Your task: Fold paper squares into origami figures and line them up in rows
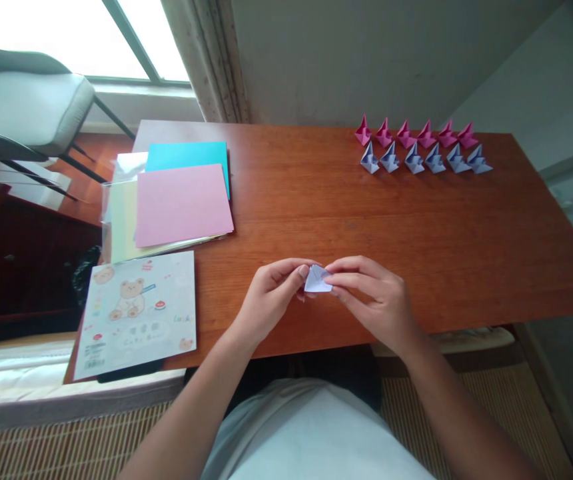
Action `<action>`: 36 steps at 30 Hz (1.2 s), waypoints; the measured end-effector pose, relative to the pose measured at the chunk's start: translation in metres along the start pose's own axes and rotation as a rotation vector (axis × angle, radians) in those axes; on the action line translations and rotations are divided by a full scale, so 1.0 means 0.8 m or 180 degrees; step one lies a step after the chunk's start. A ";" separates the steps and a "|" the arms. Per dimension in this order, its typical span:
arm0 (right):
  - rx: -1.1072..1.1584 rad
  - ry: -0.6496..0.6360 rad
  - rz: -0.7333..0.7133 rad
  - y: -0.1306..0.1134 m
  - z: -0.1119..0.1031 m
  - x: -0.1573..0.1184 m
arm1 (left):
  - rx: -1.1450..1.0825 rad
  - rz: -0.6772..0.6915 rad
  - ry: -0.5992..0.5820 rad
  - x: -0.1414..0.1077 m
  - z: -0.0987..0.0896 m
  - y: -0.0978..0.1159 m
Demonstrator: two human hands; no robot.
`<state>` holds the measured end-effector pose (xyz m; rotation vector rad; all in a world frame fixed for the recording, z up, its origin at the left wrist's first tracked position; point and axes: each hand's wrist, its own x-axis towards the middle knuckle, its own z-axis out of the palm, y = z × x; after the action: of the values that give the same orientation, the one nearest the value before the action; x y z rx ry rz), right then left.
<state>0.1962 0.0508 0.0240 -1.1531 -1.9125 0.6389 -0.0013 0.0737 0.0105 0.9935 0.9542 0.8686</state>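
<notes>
- Head view: a small piece of folded lilac paper sits between the hands, just below the middle of the frame, near the front edge of the counter.
- The left hand is nearly closed, its thumb and fingers pinching the paper's left edge.
- The right hand is partly curled, with thumb and fingertips gathered at the paper's right edge.
- The fingers cover much of the piece, so I cannot tell how many layers it has or whether it touches the wood below.
- What could go wrong: if the 2 hands pulled unevenly, a crease might drift off line or the thin paper might tear at a corner.
- A loosened pinch could let the folded layers spring apart, since fingertips seem to be all that holds them.
- A slip this near the front edge might drop the piece into the lap.
- Count, upper right of the frame: 6 pink folded pieces in the back row and 6 lilac folded pieces just in front, 12 in all.
- Count, in the hands: 1 piece of paper, held by 2 hands.
- Count, left of the frame: 3 colours of paper overlap, with a pink sheet on top, a turquoise sheet behind and a pale yellow sheet under; the stack's total does not show.
- Below them, at lower left: 1 bear-printed sheet.
</notes>
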 end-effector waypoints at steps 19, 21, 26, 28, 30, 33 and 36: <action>0.0411 -0.0371 0.0545 0.008 -0.007 0.005 | 0.0158 -0.0044 0.0009 0.002 0.004 -0.006; 0.0709 -0.0434 0.0836 0.009 -0.005 0.007 | 0.0255 0.0004 -0.0070 0.002 0.004 -0.007; 0.1553 -0.0421 0.1698 0.010 0.006 0.010 | 0.0453 0.0171 -0.0186 0.001 0.002 -0.013; 0.1794 -0.0366 0.1956 0.009 0.010 0.012 | 0.0483 0.0240 -0.0199 0.000 0.002 -0.016; 0.1864 -0.0308 0.2011 0.007 0.012 0.013 | 0.0512 0.0281 -0.0208 -0.001 0.002 -0.017; 0.1731 -0.0211 0.1861 0.005 0.014 0.013 | 0.0555 0.0311 -0.0179 -0.001 0.002 -0.018; 0.1611 -0.0113 0.1654 0.004 0.015 0.012 | 0.0578 0.0331 -0.0056 -0.001 0.003 -0.016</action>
<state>0.1854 0.0603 0.0185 -1.2975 -1.3482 1.3407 0.0026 0.0681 -0.0011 1.2133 0.9858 0.8689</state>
